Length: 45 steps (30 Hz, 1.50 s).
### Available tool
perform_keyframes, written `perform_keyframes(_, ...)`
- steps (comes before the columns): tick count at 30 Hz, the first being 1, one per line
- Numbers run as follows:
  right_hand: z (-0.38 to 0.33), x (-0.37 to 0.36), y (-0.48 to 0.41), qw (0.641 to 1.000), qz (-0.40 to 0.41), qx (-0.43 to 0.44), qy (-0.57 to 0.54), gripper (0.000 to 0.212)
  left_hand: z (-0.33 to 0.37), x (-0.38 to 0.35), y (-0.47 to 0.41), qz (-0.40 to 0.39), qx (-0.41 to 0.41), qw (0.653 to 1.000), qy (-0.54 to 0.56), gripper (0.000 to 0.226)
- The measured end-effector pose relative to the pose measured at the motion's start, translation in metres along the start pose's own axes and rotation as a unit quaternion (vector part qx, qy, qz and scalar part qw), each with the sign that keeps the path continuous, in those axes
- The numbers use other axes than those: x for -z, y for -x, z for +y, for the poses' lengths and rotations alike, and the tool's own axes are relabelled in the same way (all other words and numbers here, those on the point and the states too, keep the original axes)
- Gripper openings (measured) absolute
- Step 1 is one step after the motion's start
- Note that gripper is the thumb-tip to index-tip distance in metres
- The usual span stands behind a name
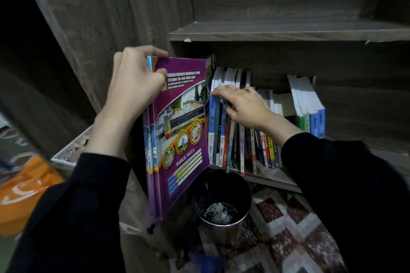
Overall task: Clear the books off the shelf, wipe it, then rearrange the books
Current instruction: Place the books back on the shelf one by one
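Note:
My left hand (133,86) grips the top of a thin stack of notebooks, the front one purple and marked "BUKU NOTA" (179,139), held upright and partly pulled out of the lower shelf (273,179). My right hand (241,104) lies on top of a row of upright books (224,139), fingers curled over their upper edges near the blue spines. More books lean at the right end of the row (310,106).
The upper shelf board (288,31) hangs just above the books. A black bin (221,201) stands on the patterned floor below the shelf edge. An orange bag (24,190) lies at left, near a white tray (73,150).

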State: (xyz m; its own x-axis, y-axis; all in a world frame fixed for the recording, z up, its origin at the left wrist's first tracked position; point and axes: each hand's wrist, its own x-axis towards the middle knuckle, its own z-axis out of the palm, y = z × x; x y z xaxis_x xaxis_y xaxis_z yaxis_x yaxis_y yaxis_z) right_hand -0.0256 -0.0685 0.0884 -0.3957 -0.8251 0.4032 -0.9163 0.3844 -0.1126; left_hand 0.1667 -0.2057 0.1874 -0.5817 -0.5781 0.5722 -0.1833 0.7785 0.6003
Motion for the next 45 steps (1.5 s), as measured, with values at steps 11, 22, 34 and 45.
perform_keyframes(11,-0.001,0.001,0.0,1.0,0.005,0.003,0.008,0.049,0.002,-0.063,0.022,0.148,-0.094,0.984,0.043,0.029)
perform_keyframes(22,-0.008,0.003,0.001,1.0,-0.001,0.002,0.009,0.049,-0.048,-0.128,0.053,0.178,-0.067,0.98,0.066,0.033)
perform_keyframes(34,-0.007,-0.001,-0.003,1.0,0.004,0.01,0.017,0.049,-0.087,-0.239,0.13,0.184,-0.027,0.98,0.064,0.066)
perform_keyframes(45,-0.007,-0.006,-0.011,1.0,0.011,0.016,0.015,0.049,-0.093,-0.28,0.06,0.231,0.099,0.966,0.063,0.062)
